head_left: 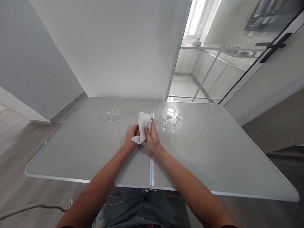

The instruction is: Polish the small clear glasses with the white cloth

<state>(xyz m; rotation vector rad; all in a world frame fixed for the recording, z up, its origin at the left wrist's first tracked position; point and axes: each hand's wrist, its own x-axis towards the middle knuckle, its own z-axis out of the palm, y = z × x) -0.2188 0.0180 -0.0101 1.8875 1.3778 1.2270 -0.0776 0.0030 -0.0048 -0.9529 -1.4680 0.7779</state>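
Note:
Over the middle of the table, both hands are closed around a bunched white cloth [143, 122]. My left hand [131, 136] grips its left side low down, with some fingers hidden behind the fabric. My right hand [153, 138] wraps the right side, its thumb pressed on the front of the cloth. Whether anything is inside the folds I cannot tell. Two clear stemmed glasses stand upright to the right of the hands, a rounder glass [170, 114] and a second glass [177, 118]. Several clear glasses [112, 112] are grouped at the back left, their outlines faint.
The grey folding table [216, 158] has a metal rim and a centre seam. A white wall [120, 41] rises behind it. At the back right is a glass door with a black handle [275, 47]. A pale cable or rod [35, 206] shows at the lower left.

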